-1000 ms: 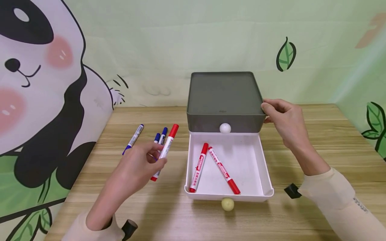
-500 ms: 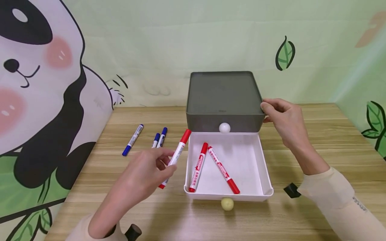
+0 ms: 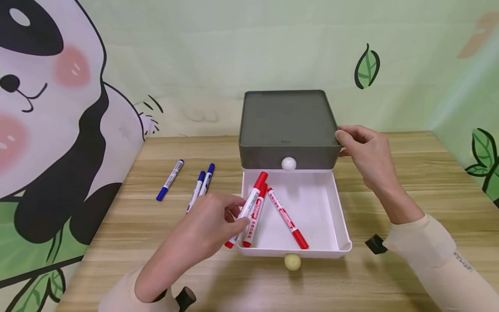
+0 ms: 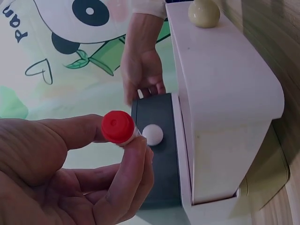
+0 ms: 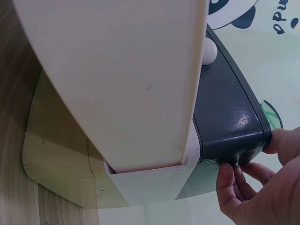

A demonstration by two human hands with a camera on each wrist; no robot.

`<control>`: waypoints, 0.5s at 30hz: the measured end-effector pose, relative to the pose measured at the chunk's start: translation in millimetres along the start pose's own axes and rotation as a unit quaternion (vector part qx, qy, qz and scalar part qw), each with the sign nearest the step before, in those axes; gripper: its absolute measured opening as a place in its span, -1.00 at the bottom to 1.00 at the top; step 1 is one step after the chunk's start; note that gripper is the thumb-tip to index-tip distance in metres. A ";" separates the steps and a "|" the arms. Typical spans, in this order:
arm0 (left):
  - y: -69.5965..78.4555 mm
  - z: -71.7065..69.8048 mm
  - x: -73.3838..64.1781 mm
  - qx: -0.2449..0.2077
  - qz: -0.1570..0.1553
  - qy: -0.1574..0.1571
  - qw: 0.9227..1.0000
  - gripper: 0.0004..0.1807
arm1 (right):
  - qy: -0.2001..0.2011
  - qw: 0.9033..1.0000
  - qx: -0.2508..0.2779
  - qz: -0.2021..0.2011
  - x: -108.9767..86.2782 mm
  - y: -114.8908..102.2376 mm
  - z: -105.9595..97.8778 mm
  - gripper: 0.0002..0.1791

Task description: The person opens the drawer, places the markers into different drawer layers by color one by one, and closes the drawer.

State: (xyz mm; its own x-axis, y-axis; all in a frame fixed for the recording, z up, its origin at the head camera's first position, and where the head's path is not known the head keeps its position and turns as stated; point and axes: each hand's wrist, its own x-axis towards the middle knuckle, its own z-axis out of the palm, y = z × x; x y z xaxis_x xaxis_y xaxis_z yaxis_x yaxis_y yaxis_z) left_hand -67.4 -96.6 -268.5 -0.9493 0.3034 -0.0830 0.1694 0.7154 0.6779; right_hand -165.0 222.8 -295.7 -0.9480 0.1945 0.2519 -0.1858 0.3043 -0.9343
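My left hand (image 3: 206,223) pinches a red-capped whiteboard marker (image 3: 249,200) between thumb and fingers, tilted over the left wall of the pulled-out white drawer (image 3: 315,203). In the left wrist view the marker's red end (image 4: 117,126) points at the camera. Two more red whiteboard markers lie in the drawer: one marker (image 3: 255,216) along the left wall, partly behind the held one, and another marker (image 3: 286,216) slanting across the middle. My right hand (image 3: 372,160) grips the right edge of the dark grey top unit (image 3: 288,117) of the drawer box, thumb on the rim.
On the wooden table to the left lie a blue marker (image 3: 170,180) by itself and two blue markers side by side, a nearer one (image 3: 196,190) and a farther one (image 3: 207,179). A yellowish lower unit (image 5: 61,145) shows under the drawer. A pale knob (image 3: 292,261) juts from the drawer front.
My left hand has carried the red marker rightward from beside the blue markers to above the drawer's left side. My right hand keeps its grip on the grey unit.
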 end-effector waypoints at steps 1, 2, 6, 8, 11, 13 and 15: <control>1.2 1.3 1.2 0.000 0.003 -0.002 1.000 -0.69 | 0.000 1.000 0.000 0.000 0.0 0.1 -0.1 -0.57; 2.4 2.5 2.6 0.001 0.006 -0.004 1.000 -0.69 | 0.000 1.000 -0.001 0.000 0.1 0.1 -0.2 -0.57; 6.7 6.8 7.8 0.024 0.010 -0.014 1.000 -0.71 | -0.003 1.000 0.000 -0.004 0.2 0.6 -0.6 -0.57; 8.2 9.0 10.0 0.037 0.011 -0.017 0.999 -0.72 | -0.003 1.000 0.002 -0.006 0.4 0.6 -0.4 -0.57; 9.2 12.4 13.0 0.055 0.021 -0.020 0.998 -0.73 | -0.003 1.000 0.006 -0.007 0.7 0.8 -0.1 -0.57; 9.6 15.0 15.5 0.058 0.022 -0.027 0.998 -0.72 | -0.003 1.000 0.006 -0.007 0.7 0.9 -0.1 -0.57; 10.3 17.5 18.2 0.060 0.022 -0.038 0.997 -0.72 | -0.003 1.000 0.005 -0.007 0.4 1.2 -0.4 -0.57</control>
State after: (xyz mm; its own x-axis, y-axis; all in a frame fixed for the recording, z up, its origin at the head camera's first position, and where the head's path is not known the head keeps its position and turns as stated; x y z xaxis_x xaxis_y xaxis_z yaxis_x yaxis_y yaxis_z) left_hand -78.2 -72.8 -275.8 -0.9179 0.3805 -0.1129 0.2460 0.7685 0.5907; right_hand -165.5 223.6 -296.6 -0.9471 0.1841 0.2630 -0.2013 0.2975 -0.9333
